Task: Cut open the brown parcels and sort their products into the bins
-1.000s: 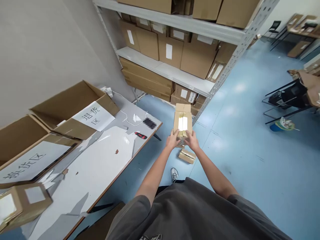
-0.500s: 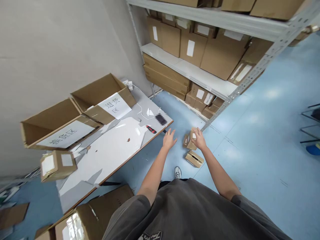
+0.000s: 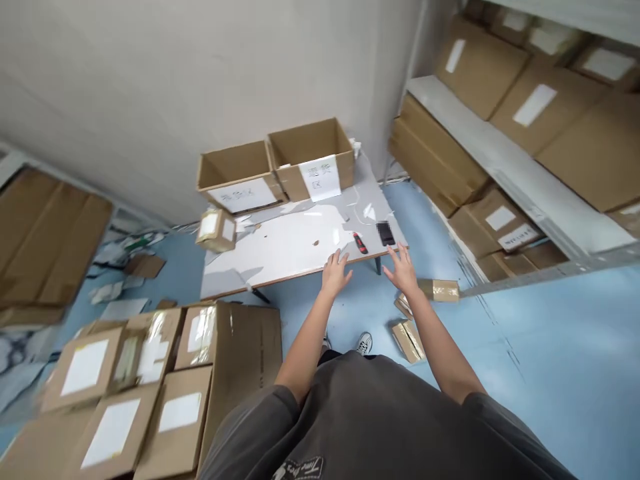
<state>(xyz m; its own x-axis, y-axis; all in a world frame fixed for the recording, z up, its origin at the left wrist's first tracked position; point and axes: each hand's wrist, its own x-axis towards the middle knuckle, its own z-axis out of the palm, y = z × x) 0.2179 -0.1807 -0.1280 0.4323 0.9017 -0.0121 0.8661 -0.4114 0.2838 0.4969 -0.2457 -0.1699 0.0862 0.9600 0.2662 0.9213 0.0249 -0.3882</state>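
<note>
My left hand is held out near the front edge of the table, fingers spread, with nothing in it. My right hand is also open and bare, by the table's right front corner. Between and beyond them on the table lie a red and black box cutter and a dark phone-like device, partly blurred. Two open cardboard boxes with handwritten paper signs stand at the back of the table. A small taped carton sits at its left end.
Below my right arm, small cartons lie on the blue floor. To my left is a large box filled with labelled cartons. A metal shelf loaded with cartons stands on the right. Loose cardboard scraps lie left of the table.
My view has swung left, so the table is now in front of me and the shelf further right. Both hands stay open; the right now appears before the table corner instead of the floor cartons.
</note>
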